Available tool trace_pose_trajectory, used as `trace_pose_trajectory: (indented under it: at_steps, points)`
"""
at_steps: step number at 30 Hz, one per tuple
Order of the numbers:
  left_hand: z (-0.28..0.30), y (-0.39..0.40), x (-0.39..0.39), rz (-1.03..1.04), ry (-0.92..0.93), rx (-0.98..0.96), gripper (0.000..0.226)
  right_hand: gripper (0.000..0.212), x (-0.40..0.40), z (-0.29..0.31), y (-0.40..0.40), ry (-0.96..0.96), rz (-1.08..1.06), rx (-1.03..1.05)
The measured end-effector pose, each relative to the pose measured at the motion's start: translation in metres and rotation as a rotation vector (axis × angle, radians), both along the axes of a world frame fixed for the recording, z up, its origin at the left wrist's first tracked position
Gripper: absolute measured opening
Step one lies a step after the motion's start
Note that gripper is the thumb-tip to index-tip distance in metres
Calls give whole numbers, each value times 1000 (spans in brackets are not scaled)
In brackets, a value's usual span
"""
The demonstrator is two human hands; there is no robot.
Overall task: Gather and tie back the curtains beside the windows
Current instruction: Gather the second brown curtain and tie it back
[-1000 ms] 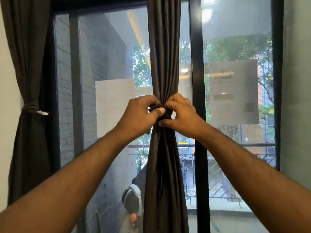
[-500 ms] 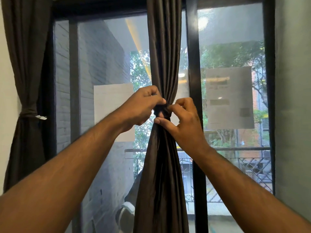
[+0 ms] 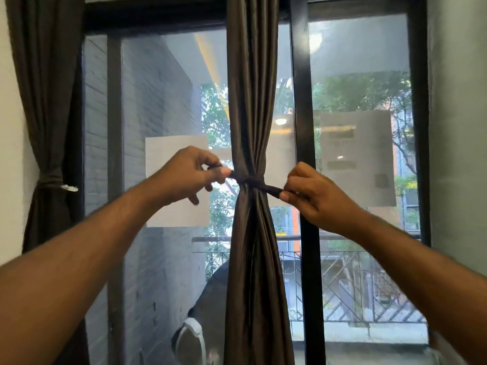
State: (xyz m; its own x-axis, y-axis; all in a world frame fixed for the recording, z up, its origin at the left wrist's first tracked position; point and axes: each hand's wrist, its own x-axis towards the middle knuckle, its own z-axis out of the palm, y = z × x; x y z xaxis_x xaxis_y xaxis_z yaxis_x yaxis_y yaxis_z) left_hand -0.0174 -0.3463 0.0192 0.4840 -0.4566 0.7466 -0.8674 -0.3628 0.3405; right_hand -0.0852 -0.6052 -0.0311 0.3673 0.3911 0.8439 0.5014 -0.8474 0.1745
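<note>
At the far left a dark brown side curtain (image 3: 44, 127) is hanging against the wall, already cinched at its waist by a tieback (image 3: 48, 184) with a small white tag sticking out. Just right of it, a white sheet of paper (image 3: 179, 180) is showing on the glass of the left window pane (image 3: 158, 88). The left hand (image 3: 184, 177) is reaching in front of that sheet, its thumb and forefinger pinching one end of a dark fabric tie (image 3: 249, 180) while the other fingers are hanging loosely curled below. The tie is wrapping around the gathered center curtain (image 3: 251, 101), which is hanging in front of the glass just left of the black window frame post (image 3: 303, 127) and is being squeezed into a narrow waist at the knot. The other end of the tie is stretching out rightward, slightly downward, to the right hand (image 3: 313, 196), whose thumb and curled fingers are clamping it. Behind that hand a second, greyer sheet (image 3: 358, 154) is showing on the right pane, and a metal balcony railing (image 3: 355, 285) is standing outside, lower down.
</note>
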Motion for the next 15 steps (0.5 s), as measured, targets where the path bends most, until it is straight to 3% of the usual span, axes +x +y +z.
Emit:
trace_pose_trajectory:
  at_steps: [5, 11, 15]
  points:
    - [-11, 5, 15, 4, 90, -17, 22, 13, -12, 26, -10, 117, -55, -139]
    - [-23, -12, 24, 14, 95, -23, 13, 13, -7, 24, -17, 192, -185, -97]
    - [-17, -22, 14, 119, -93, -75, 63, 41, -15, 23, -31, 139, -248, 81]
